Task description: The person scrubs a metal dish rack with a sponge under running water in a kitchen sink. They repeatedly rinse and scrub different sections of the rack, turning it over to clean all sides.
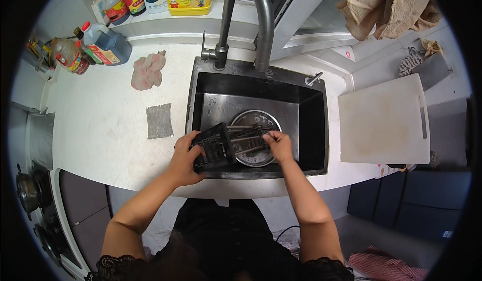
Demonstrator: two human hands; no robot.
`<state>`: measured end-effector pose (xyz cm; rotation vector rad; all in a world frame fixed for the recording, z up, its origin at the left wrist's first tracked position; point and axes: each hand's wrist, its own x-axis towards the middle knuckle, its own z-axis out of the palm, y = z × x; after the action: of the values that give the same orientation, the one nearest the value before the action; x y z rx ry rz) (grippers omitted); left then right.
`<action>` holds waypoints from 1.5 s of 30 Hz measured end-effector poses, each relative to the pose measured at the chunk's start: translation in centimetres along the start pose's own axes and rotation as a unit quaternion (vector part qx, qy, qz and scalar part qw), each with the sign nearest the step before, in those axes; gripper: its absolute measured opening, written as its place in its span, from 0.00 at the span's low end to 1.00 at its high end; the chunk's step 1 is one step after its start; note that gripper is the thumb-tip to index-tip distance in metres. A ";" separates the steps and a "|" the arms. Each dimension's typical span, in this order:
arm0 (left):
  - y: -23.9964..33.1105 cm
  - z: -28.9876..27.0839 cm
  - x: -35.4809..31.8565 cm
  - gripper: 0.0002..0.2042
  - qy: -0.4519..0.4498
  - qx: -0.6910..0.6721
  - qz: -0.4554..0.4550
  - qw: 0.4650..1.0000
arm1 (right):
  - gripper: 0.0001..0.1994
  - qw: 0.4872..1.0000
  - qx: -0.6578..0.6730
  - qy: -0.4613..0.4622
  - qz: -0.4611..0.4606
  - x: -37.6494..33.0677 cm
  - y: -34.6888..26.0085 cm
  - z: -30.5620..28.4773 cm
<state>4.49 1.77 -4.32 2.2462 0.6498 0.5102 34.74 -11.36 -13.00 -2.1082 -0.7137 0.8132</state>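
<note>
My left hand (187,159) is closed around a black plastic utensil holder (213,148) with slots, tipped on its side over the front left of the sink. Several long thin utensils (246,149), some metallic and some dark, stick out of it to the right. With fingers pinched, my right hand (277,145) grips the dark far ends of these utensils; their exact kind is hard to make out. Below them, a round metal pan (257,162) with a shiny rim lies on the bottom of the dark sink (311,130), partly covered by the utensils and my hand.
A tall grey faucet (266,35) arches over the sink's back edge. Left on the counter lie a grey scouring cloth (159,121) and a crumpled rag (148,71). Bottles (108,47) stand behind. A white cutting board (384,123) is at the right, brown cloths (389,10) above.
</note>
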 end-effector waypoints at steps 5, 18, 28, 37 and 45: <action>-0.7 -0.2 -0.6 0.23 -0.011 -0.004 -0.004 1.000 | 0.08 0.989 -0.055 0.032 -0.136 -1.7 -1.9 0.3; -0.4 0.5 -0.7 0.24 -0.012 -0.007 -0.028 1.000 | 0.08 0.968 -0.030 0.050 -0.243 -3.3 -5.7 -0.6; -1.2 0.1 -1.3 0.23 0.006 -0.010 -0.022 1.000 | 0.08 0.972 -0.022 0.013 -0.233 -3.6 -5.1 -0.9; -2.2 0.2 -2.0 0.24 0.013 -0.025 -0.041 0.999 | 0.09 0.971 -0.021 0.036 -0.235 -3.4 -4.4 -0.4; -2.0 0.4 -1.1 0.24 0.014 -0.042 -0.042 0.998 | 0.09 0.969 -0.008 0.040 -0.243 -4.0 -4.0 0.9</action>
<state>3.24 2.11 -6.28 2.1265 0.7217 0.5194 30.65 -11.59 -9.01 -1.8492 -1.1356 0.4500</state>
